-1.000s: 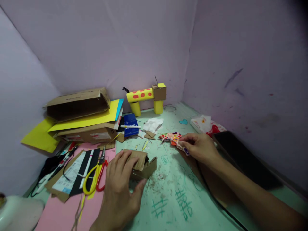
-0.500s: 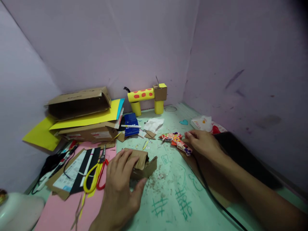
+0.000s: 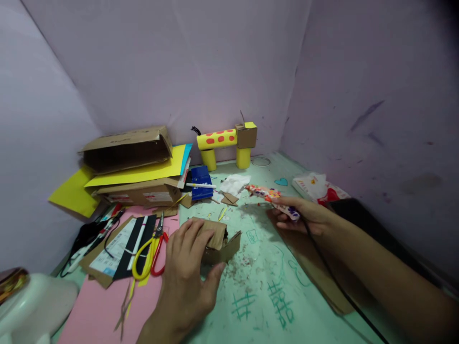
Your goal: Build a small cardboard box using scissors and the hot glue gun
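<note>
My left hand (image 3: 184,277) rests on a small folded cardboard piece (image 3: 219,241) on the green table, fingers over its top and thumb against its near side. My right hand (image 3: 308,217) is closed round a colourfully patterned glue gun (image 3: 272,197), which is lifted off the table with its nozzle pointing left. A black cord (image 3: 330,267) runs from the gun back along my right forearm.
Yellow-and-red scissors (image 3: 148,251) lie on pink paper (image 3: 96,310) left of my left hand. Cardboard boxes and yellow sheets (image 3: 136,167) are stacked at the back left. A yellow spotted tube figure (image 3: 225,143) stands by the wall. A dark tablet (image 3: 362,224) lies at right.
My right hand has closed on the glue gun and lifted it off the table. My left hand stays on the cardboard piece. The view has shifted a little.
</note>
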### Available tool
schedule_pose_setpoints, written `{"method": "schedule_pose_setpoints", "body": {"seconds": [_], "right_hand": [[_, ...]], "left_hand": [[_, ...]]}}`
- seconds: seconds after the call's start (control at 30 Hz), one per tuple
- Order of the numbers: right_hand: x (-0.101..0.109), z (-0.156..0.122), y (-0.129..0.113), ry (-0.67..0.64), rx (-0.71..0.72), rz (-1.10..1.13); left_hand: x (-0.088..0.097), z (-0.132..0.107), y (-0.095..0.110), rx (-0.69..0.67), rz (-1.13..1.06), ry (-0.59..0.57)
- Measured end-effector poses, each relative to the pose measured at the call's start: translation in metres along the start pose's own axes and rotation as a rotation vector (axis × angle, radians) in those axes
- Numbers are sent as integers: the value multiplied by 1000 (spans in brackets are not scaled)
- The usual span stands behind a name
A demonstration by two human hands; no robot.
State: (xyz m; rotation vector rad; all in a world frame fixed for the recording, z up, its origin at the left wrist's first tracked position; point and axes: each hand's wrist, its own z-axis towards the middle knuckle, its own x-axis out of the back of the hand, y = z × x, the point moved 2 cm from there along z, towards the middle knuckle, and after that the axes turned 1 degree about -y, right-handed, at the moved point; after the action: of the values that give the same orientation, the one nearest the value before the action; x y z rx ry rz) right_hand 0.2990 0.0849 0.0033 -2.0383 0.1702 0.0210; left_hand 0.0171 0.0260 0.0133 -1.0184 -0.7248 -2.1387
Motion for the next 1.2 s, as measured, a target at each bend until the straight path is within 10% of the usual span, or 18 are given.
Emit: {"method": "schedule_pose_setpoints", "body": {"seconds": [0.33, 0.6, 1.2], "right_hand": [[-10, -78, 27, 54, 317, -234], [-32, -91, 28, -297, 374, -490], [-42, -89, 43, -251, 351, -528]], "left_hand": [[2, -2, 2, 0, 6, -31], [0, -3, 1, 14, -15, -25], [2, -2, 4, 52, -67, -47]]}}
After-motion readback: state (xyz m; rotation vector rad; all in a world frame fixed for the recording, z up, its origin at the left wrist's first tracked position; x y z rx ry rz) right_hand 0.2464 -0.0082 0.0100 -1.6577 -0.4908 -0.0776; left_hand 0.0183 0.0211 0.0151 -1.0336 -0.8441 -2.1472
